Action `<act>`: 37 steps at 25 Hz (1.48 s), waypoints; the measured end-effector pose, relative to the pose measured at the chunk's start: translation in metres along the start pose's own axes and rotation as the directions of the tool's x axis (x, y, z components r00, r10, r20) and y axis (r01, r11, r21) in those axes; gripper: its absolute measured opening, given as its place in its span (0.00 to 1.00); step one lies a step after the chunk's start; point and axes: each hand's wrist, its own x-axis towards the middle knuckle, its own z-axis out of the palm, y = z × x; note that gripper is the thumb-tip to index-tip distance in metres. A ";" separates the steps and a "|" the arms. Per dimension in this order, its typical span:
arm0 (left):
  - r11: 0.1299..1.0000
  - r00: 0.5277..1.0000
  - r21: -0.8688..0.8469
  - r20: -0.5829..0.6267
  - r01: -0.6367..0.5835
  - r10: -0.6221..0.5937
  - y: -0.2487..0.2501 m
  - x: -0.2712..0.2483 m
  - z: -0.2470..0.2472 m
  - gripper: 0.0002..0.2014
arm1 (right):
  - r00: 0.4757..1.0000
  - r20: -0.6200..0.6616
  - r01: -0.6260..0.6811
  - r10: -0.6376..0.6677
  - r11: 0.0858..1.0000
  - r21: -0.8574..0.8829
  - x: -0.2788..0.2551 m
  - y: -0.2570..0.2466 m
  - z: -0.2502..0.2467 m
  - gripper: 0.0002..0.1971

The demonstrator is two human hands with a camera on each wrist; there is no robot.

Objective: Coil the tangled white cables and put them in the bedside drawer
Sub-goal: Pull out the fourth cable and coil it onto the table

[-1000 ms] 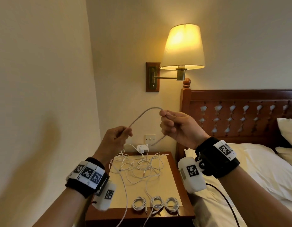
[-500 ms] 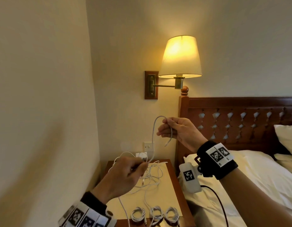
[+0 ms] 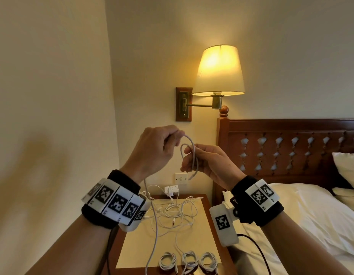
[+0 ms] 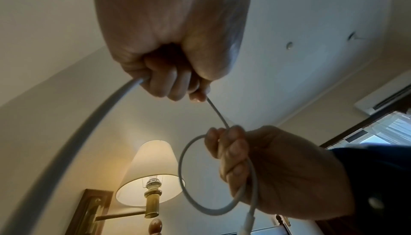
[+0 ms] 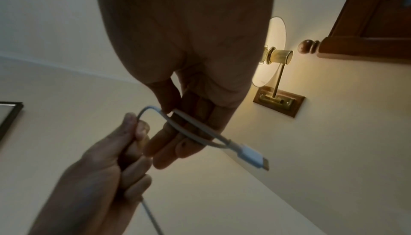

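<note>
At the near table (image 3: 215,245) edge, toward 6 o'clock, three coils (image 3: 189,261) of white cable lie side by side, just apart from one another. Beyond them, at mid-table, the tangle (image 3: 176,212) of loose white cables spreads over the pale top. One cable (image 3: 155,225) rises from the near edge past the tangle and up to the hands, which are held close together above the table. The left hand (image 3: 152,153), at 9 o'clock of the pair, is clenched round this cable, its fingers (image 4: 169,82) curled over it; the strand leaves the fist on both sides. The right hand (image 3: 209,165), at 3 o'clock, grips a small loop (image 3: 189,155) of the same cable between thumb and fingers (image 4: 229,151), and the plug (image 5: 253,158) end hangs free below the loop. To the right of the table lies the bed (image 3: 303,211) with a pillow (image 3: 348,167). Farther back, on the wall at 12 o'clock of the table, sit a switch (image 3: 181,178) and a charger (image 3: 172,190); above them a lit lamp (image 3: 218,70) on a brass arm, with the carved headboard (image 3: 291,147) at 3 o'clock of it.
</note>
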 end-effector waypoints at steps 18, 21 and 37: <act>0.953 0.956 -0.158 -0.100 0.258 -0.275 -0.049 -0.014 0.039 0.18 | 0.995 0.062 -0.101 0.081 0.876 0.471 0.002 -0.008 0.012 0.13; 0.890 0.932 -0.309 -0.028 0.335 -0.361 -0.065 -0.050 0.069 0.18 | 0.996 0.013 -0.082 0.091 0.811 0.579 0.002 -0.020 0.010 0.11; 0.986 0.972 0.166 0.230 0.000 -0.039 0.011 -0.051 0.012 0.16 | 0.977 -0.213 -0.009 0.012 1.000 0.012 0.004 0.001 0.018 0.14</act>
